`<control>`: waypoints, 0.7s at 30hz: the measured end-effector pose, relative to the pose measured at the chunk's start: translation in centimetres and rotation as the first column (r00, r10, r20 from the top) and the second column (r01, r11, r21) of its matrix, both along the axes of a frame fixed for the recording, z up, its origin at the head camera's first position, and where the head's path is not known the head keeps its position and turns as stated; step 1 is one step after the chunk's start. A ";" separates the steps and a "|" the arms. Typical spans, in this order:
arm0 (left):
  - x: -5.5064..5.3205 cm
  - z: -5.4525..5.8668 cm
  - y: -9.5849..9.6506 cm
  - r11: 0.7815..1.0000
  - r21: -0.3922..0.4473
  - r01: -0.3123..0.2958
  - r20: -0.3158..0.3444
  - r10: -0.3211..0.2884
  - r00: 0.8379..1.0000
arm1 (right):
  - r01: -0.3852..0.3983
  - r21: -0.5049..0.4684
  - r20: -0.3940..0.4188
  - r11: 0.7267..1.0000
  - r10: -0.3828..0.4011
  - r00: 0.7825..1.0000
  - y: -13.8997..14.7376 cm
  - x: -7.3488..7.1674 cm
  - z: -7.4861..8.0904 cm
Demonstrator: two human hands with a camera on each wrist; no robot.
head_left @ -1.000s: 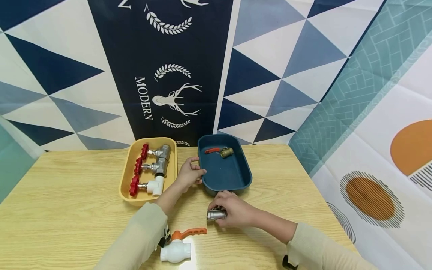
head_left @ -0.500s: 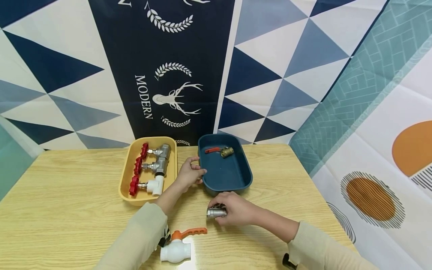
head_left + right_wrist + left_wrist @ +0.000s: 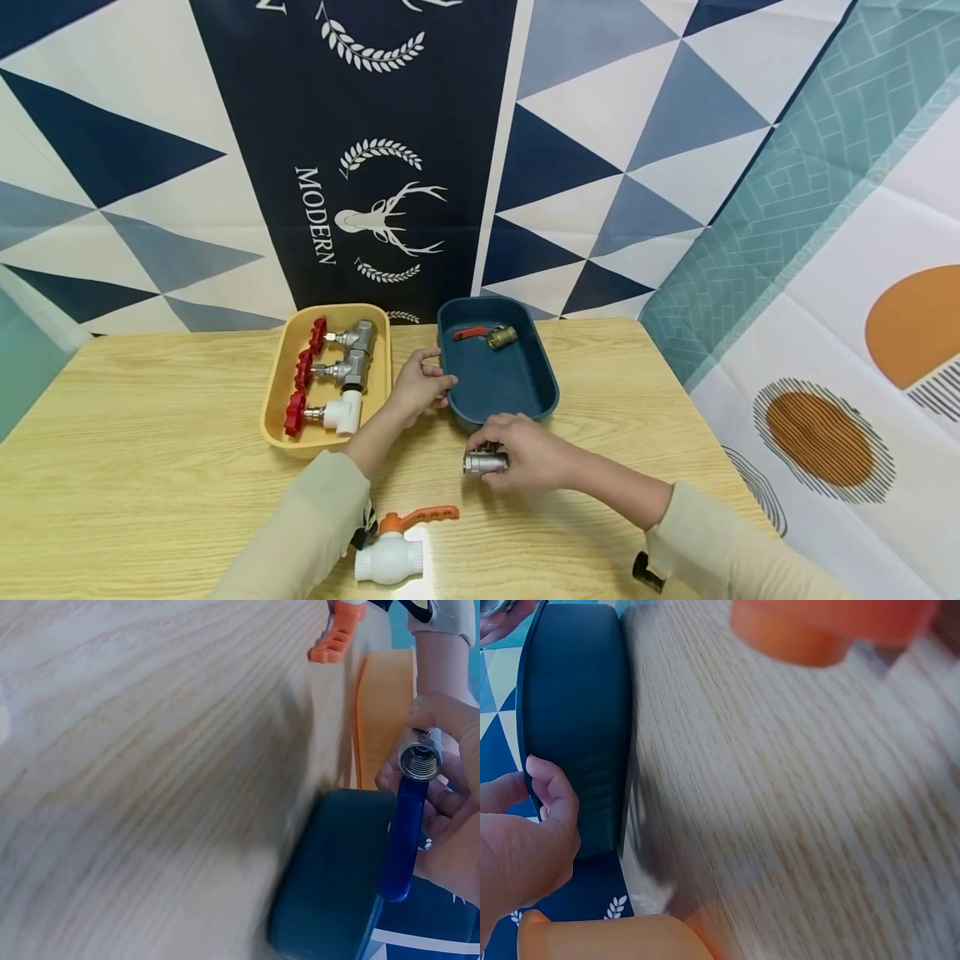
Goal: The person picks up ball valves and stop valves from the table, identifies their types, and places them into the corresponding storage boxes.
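My right hand (image 3: pixel 528 454) grips a silver metal ball valve (image 3: pixel 483 463) just in front of the dark blue bin (image 3: pixel 498 387), above the table. In the right wrist view the valve's threaded opening (image 3: pixel 420 762) faces the camera, and its long blue lever handle (image 3: pixel 402 844) extends toward the bin. At the bin's left rim my left hand (image 3: pixel 420 390) holds the edge between thumb and fingers, which the left wrist view also shows. Inside that bin, near the back, lies a brass ball valve (image 3: pixel 502 337) with a red lever handle (image 3: pixel 471 332).
Left of the blue bin stands a yellow bin (image 3: pixel 273 425) holding silver and white valves with red wheel handles (image 3: pixel 296 413). A white plastic ball valve (image 3: pixel 390 559) with an orange lever lies at the table's front, beside the left forearm. A patterned wall covering (image 3: pixel 420 100) rises behind.
My right hand has lifted the silver ball valve slightly and moved it a little toward the blue bin. The left hand stays on the bin's rim.
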State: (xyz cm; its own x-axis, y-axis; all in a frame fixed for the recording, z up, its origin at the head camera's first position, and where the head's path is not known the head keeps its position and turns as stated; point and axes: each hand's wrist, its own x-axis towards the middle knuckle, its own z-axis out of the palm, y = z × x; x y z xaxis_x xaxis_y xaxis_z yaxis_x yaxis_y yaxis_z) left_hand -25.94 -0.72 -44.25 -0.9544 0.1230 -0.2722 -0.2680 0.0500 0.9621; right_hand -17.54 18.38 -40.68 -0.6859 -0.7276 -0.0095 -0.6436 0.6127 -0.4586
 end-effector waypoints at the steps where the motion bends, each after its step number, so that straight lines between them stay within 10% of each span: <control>1: 0.0 0.0 0.0 1.000 0.000 0.000 -0.003 0.000 1.000 | -0.002 -0.004 -0.014 1.000 0.002 1.000 0.1 0.0 0.1; 21: 0.1 0.1 -0.1 1.000 -0.006 0.001 -0.002 -0.001 1.000 | 0.006 0.018 -0.050 1.000 -0.005 0.999 1.2 -1.2 1.7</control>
